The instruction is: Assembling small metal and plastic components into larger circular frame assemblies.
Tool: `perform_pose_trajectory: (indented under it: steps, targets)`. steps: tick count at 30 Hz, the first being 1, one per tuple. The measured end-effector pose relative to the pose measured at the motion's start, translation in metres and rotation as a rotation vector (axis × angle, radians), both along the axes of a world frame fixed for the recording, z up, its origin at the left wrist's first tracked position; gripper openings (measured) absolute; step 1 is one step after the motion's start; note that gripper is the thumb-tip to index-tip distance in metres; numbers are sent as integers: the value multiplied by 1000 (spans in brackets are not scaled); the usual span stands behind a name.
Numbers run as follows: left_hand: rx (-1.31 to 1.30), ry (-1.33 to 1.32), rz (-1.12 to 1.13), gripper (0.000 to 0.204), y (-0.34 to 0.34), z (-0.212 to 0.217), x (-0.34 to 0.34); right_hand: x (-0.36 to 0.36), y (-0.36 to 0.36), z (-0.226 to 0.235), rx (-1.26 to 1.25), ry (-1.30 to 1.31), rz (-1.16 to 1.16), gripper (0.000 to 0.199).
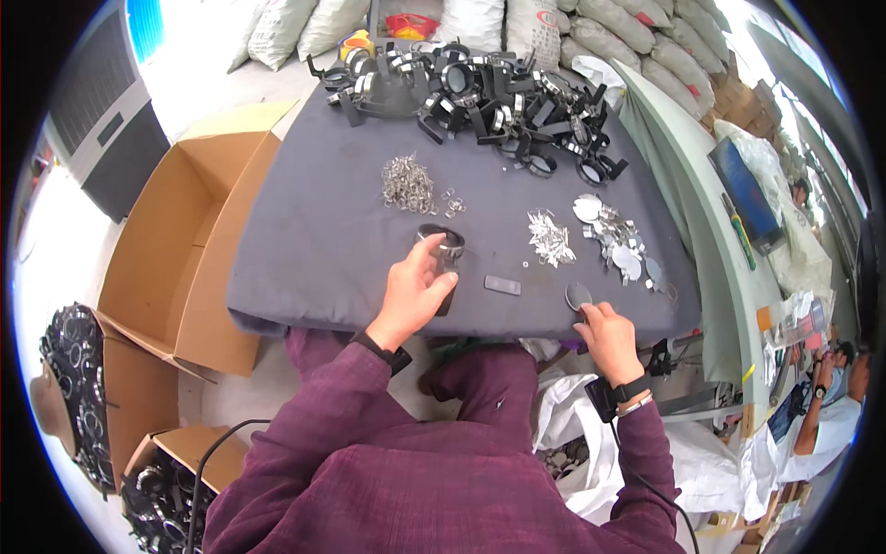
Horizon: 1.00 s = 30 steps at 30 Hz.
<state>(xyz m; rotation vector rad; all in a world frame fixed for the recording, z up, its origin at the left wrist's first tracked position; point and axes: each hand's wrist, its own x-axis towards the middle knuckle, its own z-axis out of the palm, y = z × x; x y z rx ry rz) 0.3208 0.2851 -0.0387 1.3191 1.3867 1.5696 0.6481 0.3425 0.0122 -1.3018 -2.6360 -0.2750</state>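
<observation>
My left hand (409, 290) is closed around a black ring-shaped holder with a handle (447, 244), near the front of the grey-covered table (323, 222). A silvery band shows around its ring. Pinched between the fingertips of my right hand (609, 345) is a thin, round grey disc (578, 295), tilted over the table's front edge. Between the two hands lies a small dark grey rectangular bar (502, 285). Beyond my left hand sits a heap of small metal rings (407, 183). Past my right hand are loose round discs (627, 259) and a pile of small silvery strips (551, 238).
A large heap of black ring-shaped holders (480, 88) covers the table's far side. An open cardboard box (152, 249) stands at the left; boxes of black parts (83, 388) are below it. White sacks (591, 462) lie at the lower right. Another person's arm (810, 411) shows far right.
</observation>
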Motion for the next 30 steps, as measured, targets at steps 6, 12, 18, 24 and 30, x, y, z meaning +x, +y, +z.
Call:
perform_pose_trajectory:
  steps: [6, 12, 18, 24, 30]
  targets:
    - [-30, -103, -16, 48, 10, 0, 0, 11, 0, 5, -257, 233, 139, 39]
    - [-86, -109, -13, 47, 4, 8, -2, 5, 6, -2, -17, 396, 209, 22]
    - [46, -272, -108, 60, 3, -1, 1, -74, 4, 33, 218, 619, 270, 13]
    - [-43, -99, -98, 83, -3, 4, -6, -179, 14, 19, 77, 714, 434, 10]
    - [-27, -107, -110, 85, -3, 9, -8, -207, 21, 1, 23, 605, 495, 9]
